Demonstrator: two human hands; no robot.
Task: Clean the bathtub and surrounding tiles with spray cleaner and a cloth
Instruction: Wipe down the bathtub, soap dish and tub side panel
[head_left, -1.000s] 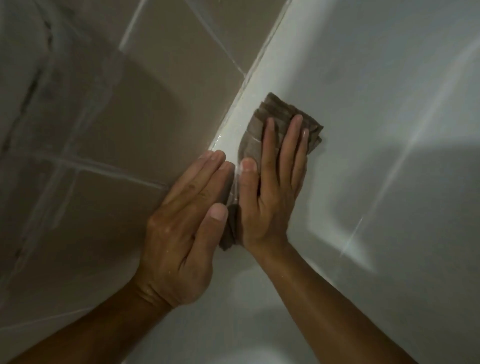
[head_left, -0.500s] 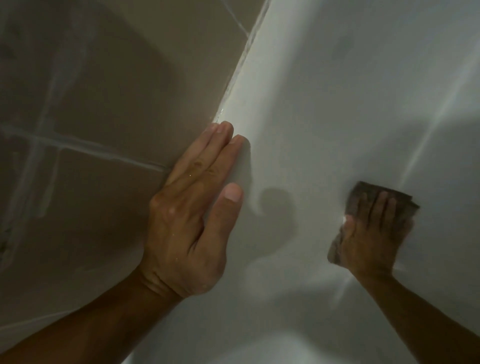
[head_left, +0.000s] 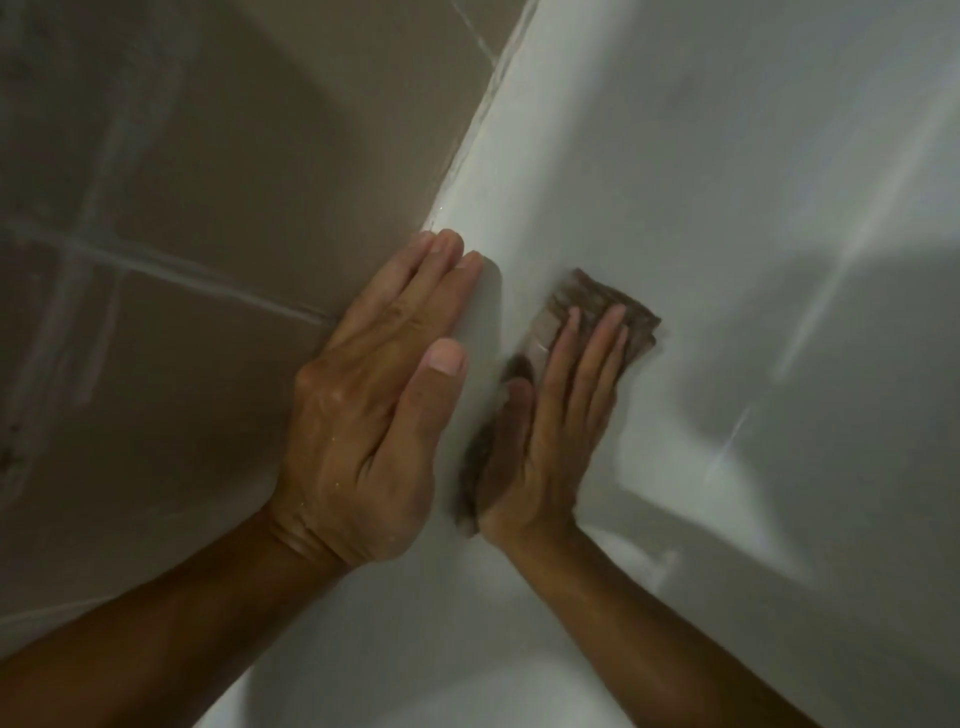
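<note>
The right hand (head_left: 553, 431) presses the folded brown cloth (head_left: 597, 312) flat on the glossy white bathtub wall (head_left: 727, 182), fingers straight. Just left of the cloth, the left hand (head_left: 374, 415) braces, open. On the wet, slick surface, the bracing palm may slip.

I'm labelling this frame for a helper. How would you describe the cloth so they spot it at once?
Start at the white bathtub wall, right of the brown tiles. Two hands lie flat there; the cloth is under the right hand. It is the only folded brown thing on the white.
</note>
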